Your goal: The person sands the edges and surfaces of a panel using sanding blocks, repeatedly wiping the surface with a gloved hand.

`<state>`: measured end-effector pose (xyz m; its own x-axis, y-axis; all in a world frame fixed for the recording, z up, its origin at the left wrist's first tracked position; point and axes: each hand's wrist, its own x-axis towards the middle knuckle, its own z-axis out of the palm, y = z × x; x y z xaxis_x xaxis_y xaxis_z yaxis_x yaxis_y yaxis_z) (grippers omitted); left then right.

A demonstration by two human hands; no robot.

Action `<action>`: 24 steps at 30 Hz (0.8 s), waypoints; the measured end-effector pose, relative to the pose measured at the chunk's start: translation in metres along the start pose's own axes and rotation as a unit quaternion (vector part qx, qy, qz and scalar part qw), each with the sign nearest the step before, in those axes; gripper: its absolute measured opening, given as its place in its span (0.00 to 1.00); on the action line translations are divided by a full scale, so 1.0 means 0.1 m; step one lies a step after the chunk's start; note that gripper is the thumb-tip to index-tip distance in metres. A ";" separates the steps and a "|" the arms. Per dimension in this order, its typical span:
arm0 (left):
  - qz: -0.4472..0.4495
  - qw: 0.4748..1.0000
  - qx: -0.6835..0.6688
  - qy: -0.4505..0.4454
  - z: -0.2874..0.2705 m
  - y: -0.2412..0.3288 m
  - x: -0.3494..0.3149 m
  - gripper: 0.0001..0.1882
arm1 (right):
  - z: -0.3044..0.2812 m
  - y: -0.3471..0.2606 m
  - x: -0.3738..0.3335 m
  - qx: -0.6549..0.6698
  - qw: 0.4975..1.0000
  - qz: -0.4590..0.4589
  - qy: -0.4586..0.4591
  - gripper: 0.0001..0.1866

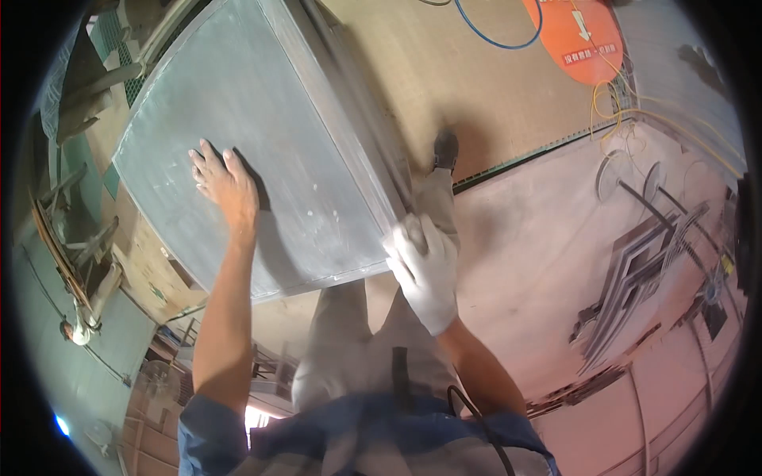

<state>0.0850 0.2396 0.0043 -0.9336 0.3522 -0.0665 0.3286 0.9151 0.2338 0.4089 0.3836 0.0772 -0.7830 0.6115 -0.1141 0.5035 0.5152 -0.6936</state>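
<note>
A large grey cabinet-like piece (294, 151) with a broad flat top and a ridged side edge stands in front of me. My left hand (226, 186) is bare and rests on its dusty, scuffed top, fingers apart and a little bent. At the near right corner, my right hand (425, 270) wears a white glove. Its fingers are curled closed against the side edge; a small pale thing seems to be in them, too blurred to name. The piece's underside is hidden.
Right of the piece lie brown floor sheeting (508, 103) with an orange round sign (575, 40), a blue hose (500, 46) and yellow cords (607, 103). Grey frame parts (635, 278) are at the far right. Wooden furniture parts (87, 246) stand left, a person (78, 329) beyond.
</note>
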 end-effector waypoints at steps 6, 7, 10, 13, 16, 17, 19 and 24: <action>-0.134 0.990 0.016 0.042 0.26 0.55 0.00 0.36 | 0.17 -0.15 2.78 -0.237 0.965 -0.111 0.019 0.17; -0.122 0.991 0.008 0.054 0.28 0.62 0.00 0.36 | 0.20 0.03 3.14 0.010 0.991 -0.126 -0.032 0.20; -0.125 0.989 0.021 0.082 0.23 0.57 -0.02 0.35 | 0.49 0.08 2.83 0.032 0.948 -0.272 0.163 0.14; -0.127 0.987 0.029 0.097 0.26 0.61 -0.06 0.35 | 0.23 0.08 1.51 -0.114 0.958 -0.256 0.054 0.20; -0.112 0.988 0.024 0.101 0.30 0.68 -0.06 0.36 | -0.03 0.16 0.86 -0.098 0.920 -0.193 -0.327 0.25; -0.121 0.987 0.023 0.105 0.29 0.64 -0.07 0.36 | -0.02 0.06 0.94 -0.098 0.923 -0.255 -0.270 0.24; -0.101 0.987 0.017 0.125 0.31 0.58 -0.09 0.33 | 0.12 -0.12 1.46 -0.075 0.925 -0.333 -0.165 0.20; -0.092 0.981 -0.084 0.147 0.01 0.01 -0.72 0.30 | 0.41 -0.40 2.72 -0.077 0.939 -0.335 -0.006 0.11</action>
<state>0.1531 0.2157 0.0084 -0.9840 0.0890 0.1544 0.1448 0.9041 0.4021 0.1608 0.5042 0.0449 -0.9463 0.1138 0.3027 -0.0565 0.8635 -0.5012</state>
